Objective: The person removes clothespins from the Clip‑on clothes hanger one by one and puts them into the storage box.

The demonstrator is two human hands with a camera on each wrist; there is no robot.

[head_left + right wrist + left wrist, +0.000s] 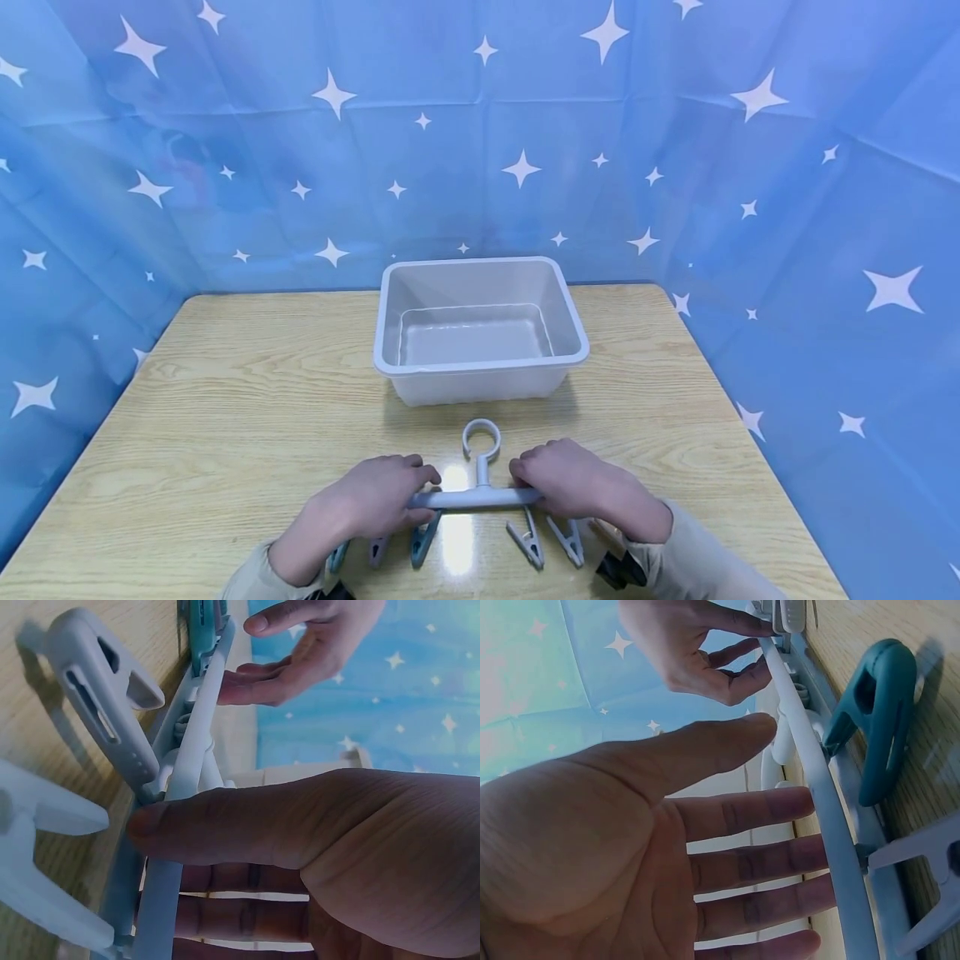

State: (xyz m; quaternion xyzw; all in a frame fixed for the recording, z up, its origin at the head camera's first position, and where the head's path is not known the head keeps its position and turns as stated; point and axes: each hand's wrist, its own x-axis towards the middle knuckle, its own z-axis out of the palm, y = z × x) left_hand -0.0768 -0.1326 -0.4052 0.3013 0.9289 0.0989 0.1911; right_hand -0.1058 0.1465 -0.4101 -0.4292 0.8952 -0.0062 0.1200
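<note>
A light blue-grey clip hanger (476, 498) with a round hook lies near the table's front, between both hands. My left hand (378, 498) is at its left end; in the left wrist view its straight fingertips meet the bar and the thumb stands apart. At the other end my right hand (573, 479) pinches the bar, thumb on the near side and fingers behind. Clips hang toward me: a teal clip (901, 682) and a lilac clip (915, 847) by the left hand, a grey clip (82, 645) and a paler clip (19, 870) by the right.
Behind the hanger stands a light grey plastic basin (487, 383), with nothing seen inside. The wood-grain table (262, 383) extends to both sides. A blue curtain (450, 183) with white stars hangs along its back and sides.
</note>
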